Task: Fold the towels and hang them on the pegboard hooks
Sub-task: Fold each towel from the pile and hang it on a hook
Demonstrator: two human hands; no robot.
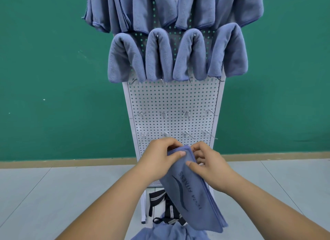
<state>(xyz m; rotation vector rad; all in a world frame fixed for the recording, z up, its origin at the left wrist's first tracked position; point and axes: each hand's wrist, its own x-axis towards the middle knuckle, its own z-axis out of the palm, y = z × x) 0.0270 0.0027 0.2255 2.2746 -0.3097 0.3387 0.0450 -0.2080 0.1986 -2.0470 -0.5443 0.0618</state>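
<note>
I hold a folded blue towel (pixel 194 195) with dark "YOGA FITNESS" lettering in front of the lower part of a white pegboard (pixel 173 100). My left hand (pixel 160 155) pinches its top left corner between thumb and fingers. My right hand (pixel 207 163) grips the top right edge, thumb on the front face. The towel hangs down and to the right from both hands. Several folded blue towels (pixel 159 57) hang on hooks in the upper rows. Bare metal hooks (pixel 186 113) stand in rows below them.
More blue towel cloth (pixel 171 232) lies bunched at the bottom edge, by a dark bag with straps (pixel 160 204) at the pegboard's foot. A green wall (pixel 53 79) stands behind, with pale grey floor (pixel 53 195) on both sides.
</note>
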